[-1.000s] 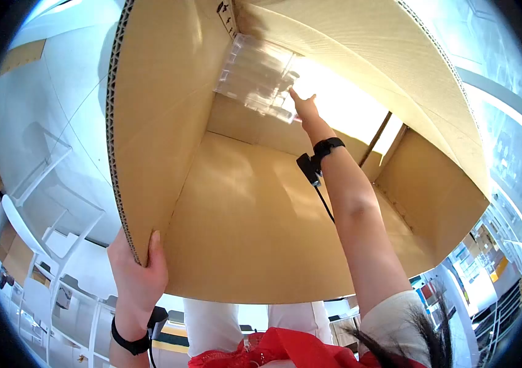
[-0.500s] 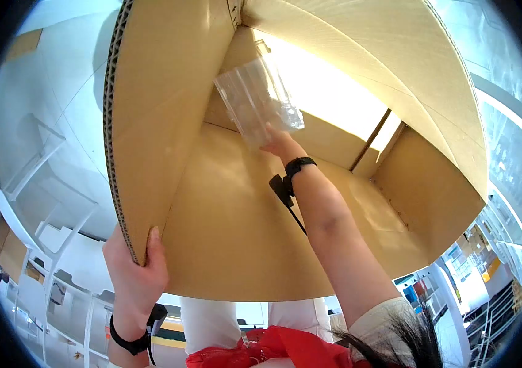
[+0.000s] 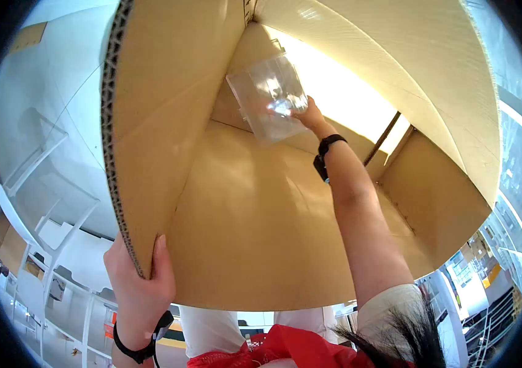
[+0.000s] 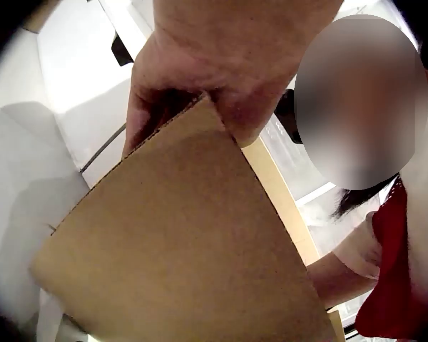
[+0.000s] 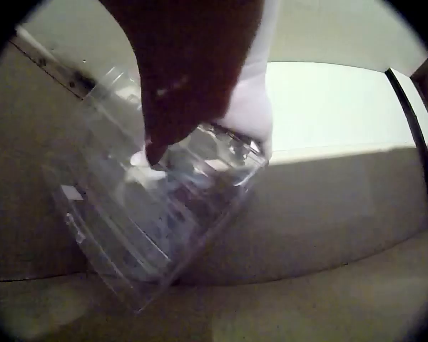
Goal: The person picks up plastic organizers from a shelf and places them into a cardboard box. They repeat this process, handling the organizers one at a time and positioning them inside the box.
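Note:
A large open cardboard box (image 3: 242,245) fills the middle of the head view. At its left side, my left hand (image 3: 141,288) grips the edge of an upright flap (image 3: 163,92), thumb on the inner face. The left wrist view shows that hand (image 4: 207,64) wrapped over the flap's corner (image 4: 178,235). Deep inside the box, my right hand (image 3: 312,116) holds a clear, ridged plastic tray (image 3: 261,89) by its right edge. In the right wrist view the see-through tray (image 5: 121,228) hangs tilted below the hand (image 5: 200,78), thumb over its near side.
Bright light falls on the box's far wall (image 3: 334,73), beside a dark slit (image 3: 382,140). Another flap (image 3: 420,61) arches over the right side. White chairs (image 3: 19,214) stand on the floor at left.
My right hand first reached to the tray at the far wall, drew it nearer, and now holds it by the right edge, slightly farther right. The left hand keeps its grip on the flap.

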### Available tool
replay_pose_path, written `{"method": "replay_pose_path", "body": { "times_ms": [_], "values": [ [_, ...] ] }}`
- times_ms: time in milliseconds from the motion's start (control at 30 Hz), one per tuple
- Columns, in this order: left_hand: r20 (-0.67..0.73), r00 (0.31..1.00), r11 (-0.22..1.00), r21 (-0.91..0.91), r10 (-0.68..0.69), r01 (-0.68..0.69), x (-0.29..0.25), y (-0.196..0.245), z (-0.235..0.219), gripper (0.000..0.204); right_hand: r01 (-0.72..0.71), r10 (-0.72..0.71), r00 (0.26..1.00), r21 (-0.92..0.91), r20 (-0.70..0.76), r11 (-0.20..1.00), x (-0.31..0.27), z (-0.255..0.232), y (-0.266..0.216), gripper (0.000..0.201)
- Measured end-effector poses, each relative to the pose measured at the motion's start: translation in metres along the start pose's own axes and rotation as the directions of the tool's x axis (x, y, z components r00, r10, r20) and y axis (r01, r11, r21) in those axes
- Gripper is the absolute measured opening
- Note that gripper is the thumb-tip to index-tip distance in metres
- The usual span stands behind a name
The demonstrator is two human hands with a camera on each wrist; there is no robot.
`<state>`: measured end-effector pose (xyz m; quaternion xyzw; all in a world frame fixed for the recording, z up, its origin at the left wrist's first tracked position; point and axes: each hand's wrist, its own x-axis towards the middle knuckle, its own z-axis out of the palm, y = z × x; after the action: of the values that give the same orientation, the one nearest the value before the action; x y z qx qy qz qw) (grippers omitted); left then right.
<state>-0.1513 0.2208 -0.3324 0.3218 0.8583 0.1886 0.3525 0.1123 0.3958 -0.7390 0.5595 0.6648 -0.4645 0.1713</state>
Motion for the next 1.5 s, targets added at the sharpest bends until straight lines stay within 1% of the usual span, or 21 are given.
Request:
{"method": "replay_pose_path", "body": {
  "times_ms": [67,167,200,300,333,433,467,500,567,600,667,700,767,867,967,1033,1100,1200,1333,1433,1500],
  "values": [
    [0.004,0.998,0.997,-0.051,-0.063,0.063,-0.004,-0.004,0.002,0.011,-0.051,0.04,0.995,0.122,0.093,0.991,0.02,0.008,0.021,0.087],
    [-0.089,0.987,0.971,0.188,-0.133,0.148,-0.023,-0.011,0.005,0.024,-0.133,0.08,0.951,0.163,0.298,0.978,0.033,-0.003,0.033,0.088],
    [0.01,0.918,0.918,-0.009,-0.396,0.396,-0.018,0.0,0.001,0.04,-0.166,0.103,0.927,0.148,0.361,0.975,0.031,-0.008,0.028,0.087],
    [-0.053,0.976,0.972,0.092,-0.21,0.214,-0.029,-0.015,0.003,0.045,-0.187,0.031,0.904,0.331,0.426,0.925,0.029,-0.014,0.023,0.084],
    [-0.042,0.955,0.956,0.013,-0.294,0.295,-0.029,-0.01,0.001,0.046,-0.254,0.035,0.868,0.381,0.495,0.889,0.022,-0.023,0.011,0.083],
    [-0.048,0.934,0.934,-0.062,-0.355,0.352,-0.034,-0.011,-0.003,0.043,-0.294,-0.063,0.844,0.558,0.533,0.776,0.015,-0.032,0.01,0.086],
    [-0.04,0.94,0.94,0.023,-0.34,0.341,-0.032,-0.006,-0.002,0.044,-0.296,-0.042,0.83,0.504,0.556,0.811,0.018,-0.039,0.011,0.095],
    [-0.029,0.953,0.952,0.042,-0.303,0.304,-0.031,-0.006,0.001,0.043,-0.278,0.027,0.859,0.42,0.512,0.864,0.025,-0.03,0.025,0.086],
    [-0.004,0.974,0.971,0.075,-0.227,0.226,-0.029,-0.01,0.0,0.042,-0.259,-0.036,0.816,0.421,0.576,0.869,0.028,-0.037,0.026,0.107],
    [-0.013,0.977,0.968,0.132,-0.212,0.211,-0.029,-0.012,0.002,0.043,-0.262,0.002,0.82,0.371,0.572,0.891,0.022,-0.046,0.019,0.107],
    [-0.021,0.983,0.952,0.244,-0.185,0.184,-0.03,-0.015,0.005,0.044,-0.07,-0.146,0.826,0.356,0.545,0.932,0.013,-0.044,0.012,0.105],
    [-0.048,0.974,0.952,0.204,-0.223,0.228,-0.03,-0.013,0.007,0.04,0.028,-0.219,0.819,0.344,0.531,0.939,0.007,-0.046,0.006,0.105],
    [-0.1,0.949,0.943,0.121,-0.298,0.309,-0.027,-0.005,0.009,0.033,0.031,-0.129,0.877,0.214,0.463,0.976,-0.01,-0.053,-0.008,0.098],
    [0.05,0.997,0.987,0.145,0.057,-0.064,-0.01,-0.003,0.001,0.018,0.016,-0.04,0.932,0.07,0.36,0.997,-0.024,-0.06,-0.017,0.09],
    [-0.017,0.999,0.997,0.065,0.041,-0.04,-0.002,0.006,0.002,0.009,-0.292,0.075,0.864,0.374,0.498,0.88,-0.037,-0.069,-0.016,0.088],
    [0.028,0.999,0.999,0.029,0.02,-0.021,0.0,0.006,0.0,0.012,-0.318,0.09,0.869,0.411,0.486,0.854,-0.052,-0.074,-0.024,0.085],
    [0.068,0.997,0.999,-0.026,-0.034,0.036,0.001,0.006,0.002,0.012,-0.326,0.058,0.881,0.513,0.469,0.794,-0.072,-0.072,-0.047,0.088],
    [0.066,0.998,1.0,-0.01,0.004,-0.003,0.002,0.003,0.0,0.012,-0.26,0.064,0.948,0.641,0.312,0.723,-0.061,-0.035,-0.055,0.083],
    [0.045,0.999,0.999,-0.038,-0.017,0.019,0.004,0.001,0.001,0.012,-0.243,0.086,0.961,0.658,0.263,0.713,-0.041,-0.015,-0.08,0.103],
    [0.013,0.998,0.998,0.002,0.056,-0.056,0.004,0.002,0.002,0.011,-0.195,0.118,0.979,0.623,0.164,0.758,-0.016,0.018,-0.047,0.104],
    [0.049,0.996,0.997,0.041,0.069,-0.071,0.005,0.003,-0.001,0.011,-0.186,0.112,0.982,0.643,0.155,0.743,-0.019,0.018,-0.052,0.105]
  ]
}}
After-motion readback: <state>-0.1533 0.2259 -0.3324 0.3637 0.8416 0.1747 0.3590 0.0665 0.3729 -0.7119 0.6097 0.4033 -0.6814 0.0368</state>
